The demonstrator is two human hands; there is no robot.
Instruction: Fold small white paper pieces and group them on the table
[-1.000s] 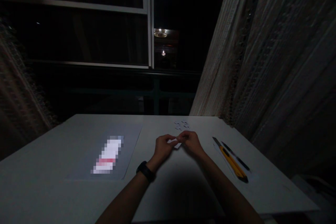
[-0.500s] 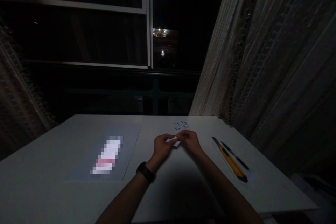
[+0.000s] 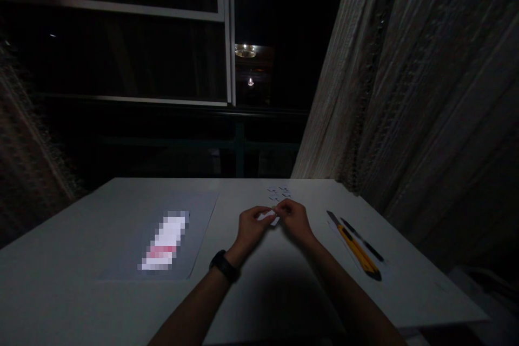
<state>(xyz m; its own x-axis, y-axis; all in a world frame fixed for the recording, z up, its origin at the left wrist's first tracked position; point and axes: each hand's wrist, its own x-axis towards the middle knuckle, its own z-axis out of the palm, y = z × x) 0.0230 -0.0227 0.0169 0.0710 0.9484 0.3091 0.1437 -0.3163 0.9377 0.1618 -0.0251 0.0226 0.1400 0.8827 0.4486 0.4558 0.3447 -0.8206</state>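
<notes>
Both hands meet over the middle of a white table [image 3: 81,303] in dim light. My left hand [image 3: 250,227], with a dark watch [image 3: 224,266] on its wrist, pinches one end of a small white piece of paper [image 3: 270,217]. My right hand [image 3: 295,219] pinches the other end, fingers curled tight. Several tiny white paper bits [image 3: 279,193] lie just beyond the hands.
A grey sheet [image 3: 194,227] lies to the left. A yellow utility knife [image 3: 356,248] and a dark pen [image 3: 363,240] rest at the right. A curtain [image 3: 425,97] hangs right of the table; a dark window [image 3: 121,54] is behind.
The hands stay together on the small paper, with only slight finger shifts. The view drifted a little.
</notes>
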